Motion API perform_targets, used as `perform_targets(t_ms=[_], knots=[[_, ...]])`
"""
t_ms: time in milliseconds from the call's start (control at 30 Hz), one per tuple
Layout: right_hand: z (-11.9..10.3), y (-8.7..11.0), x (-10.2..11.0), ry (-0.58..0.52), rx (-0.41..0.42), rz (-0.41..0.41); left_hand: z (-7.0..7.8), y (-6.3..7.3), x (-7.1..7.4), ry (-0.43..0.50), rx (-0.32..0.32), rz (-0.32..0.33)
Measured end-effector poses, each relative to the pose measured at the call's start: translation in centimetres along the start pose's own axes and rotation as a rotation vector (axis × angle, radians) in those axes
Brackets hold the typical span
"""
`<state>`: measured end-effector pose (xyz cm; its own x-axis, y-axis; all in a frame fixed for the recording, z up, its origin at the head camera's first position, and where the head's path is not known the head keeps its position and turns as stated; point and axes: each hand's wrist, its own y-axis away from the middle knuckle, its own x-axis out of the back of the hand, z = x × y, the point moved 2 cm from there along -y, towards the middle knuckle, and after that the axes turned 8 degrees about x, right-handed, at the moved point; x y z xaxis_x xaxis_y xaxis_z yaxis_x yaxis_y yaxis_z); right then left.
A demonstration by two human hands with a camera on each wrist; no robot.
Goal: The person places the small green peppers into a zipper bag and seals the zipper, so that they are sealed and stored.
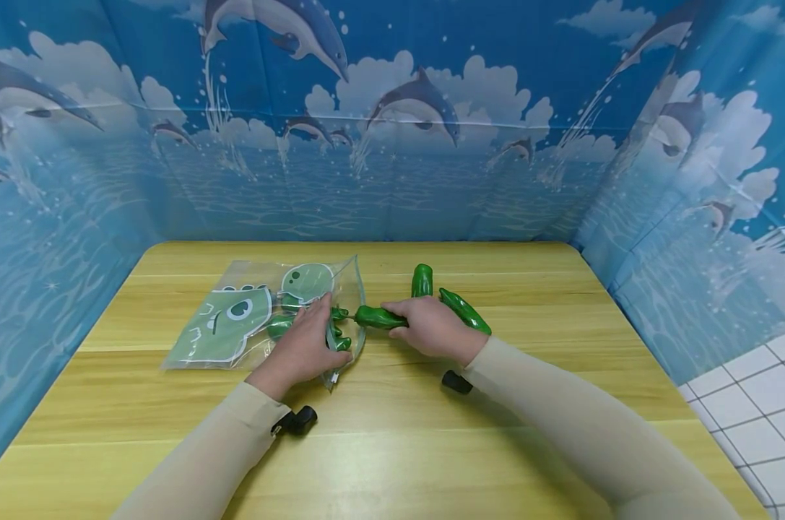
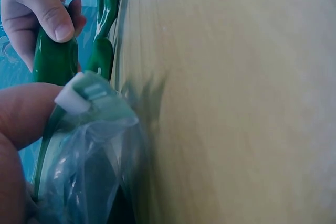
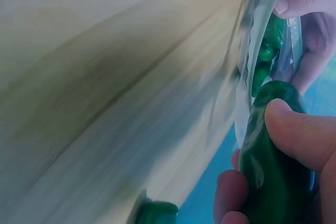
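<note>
A clear slider bag (image 1: pixel 256 347) printed with green cartoon dinosaurs lies on the left of the table, its mouth facing right. My left hand (image 1: pixel 308 343) holds the mouth edge, thumb beside the white slider (image 2: pixel 73 98), and the mouth gapes. Several glossy green peppers (image 3: pixel 270 40) sit inside. My right hand (image 1: pixel 434 328) grips another green pepper (image 1: pixel 375 317) between thumb and fingers, its stem end pointing left at the bag's mouth. Behind the right hand, a blunt green pepper (image 1: pixel 422 279) and a longer pointed one (image 1: pixel 465 310) lie on the table, partly hidden by that hand.
The light wooden table (image 1: pixel 392 462) reaches to a blue dolphin-print curtain (image 1: pixel 392 195) at the back and sides. Black wrist devices show below the left cuff (image 1: pixel 303 420) and the right cuff (image 1: pixel 456 382). White tiles (image 1: pixel 756 404) appear at the right.
</note>
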<state>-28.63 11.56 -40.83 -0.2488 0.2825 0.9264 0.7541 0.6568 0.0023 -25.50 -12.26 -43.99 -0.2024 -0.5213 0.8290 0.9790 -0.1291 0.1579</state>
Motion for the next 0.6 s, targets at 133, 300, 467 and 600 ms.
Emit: perform_targets(t_ms=[133,300,467,600], knots=[[-0.4,-0.3,-0.3,-0.012,-0.002,-0.014,0.0,0.0,0.0,-0.002,0.001,0.003],[-0.9,-0.7,-0.5,-0.005,-0.002,-0.035,0.0,0.0,0.1,-0.001,-0.006,0.007],[-1.2,-1.3,-0.7,0.027,0.0,-0.053,0.1,0.1,0.2,-0.008,-0.013,0.008],[-1.4,-1.8,-0.9,0.041,-0.007,-0.056,0.1,0.0,0.2,-0.003,-0.016,0.011]])
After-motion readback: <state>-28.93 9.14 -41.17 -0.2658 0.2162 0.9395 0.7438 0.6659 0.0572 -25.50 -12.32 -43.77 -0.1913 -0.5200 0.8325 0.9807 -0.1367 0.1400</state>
